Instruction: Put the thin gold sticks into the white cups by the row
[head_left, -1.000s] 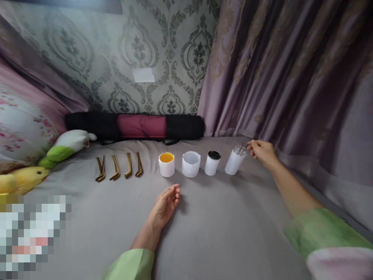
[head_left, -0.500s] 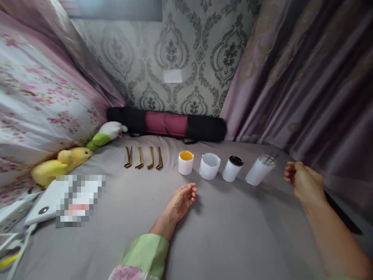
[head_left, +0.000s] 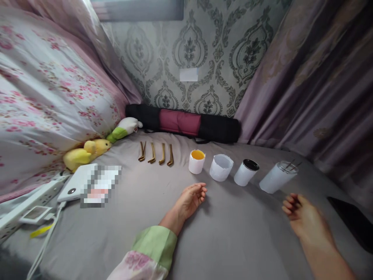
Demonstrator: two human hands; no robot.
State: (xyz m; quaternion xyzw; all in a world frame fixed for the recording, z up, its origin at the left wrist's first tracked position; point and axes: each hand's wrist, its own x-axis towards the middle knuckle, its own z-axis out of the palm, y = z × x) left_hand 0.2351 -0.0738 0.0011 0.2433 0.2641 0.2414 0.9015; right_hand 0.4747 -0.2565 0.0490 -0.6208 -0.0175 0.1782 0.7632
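Observation:
My left hand rests on the grey sheet, palm turned inward, its fingers loosely curled around nothing. In front of it stand a white-wrapped cup with an orange inside and a wide white cup with a ragged rim. To their right are a white-wrapped can with a dark inside and a white-wrapped glass jar, from which thin dark sticks poke out. My right hand hovers just nearer than the jar, fingers half curled, holding nothing visible. Several bent gold-coloured rods lie in a row further left.
A black and maroon roll bag lies along the wall. Plush toys sit at left, near a white device, a power strip and cables. A flat black object lies at the right edge.
My right hand has drawn back toward me from beside the jar's mouth. The left hand stays on the sheet. The whole view has shifted, with things appearing further right.

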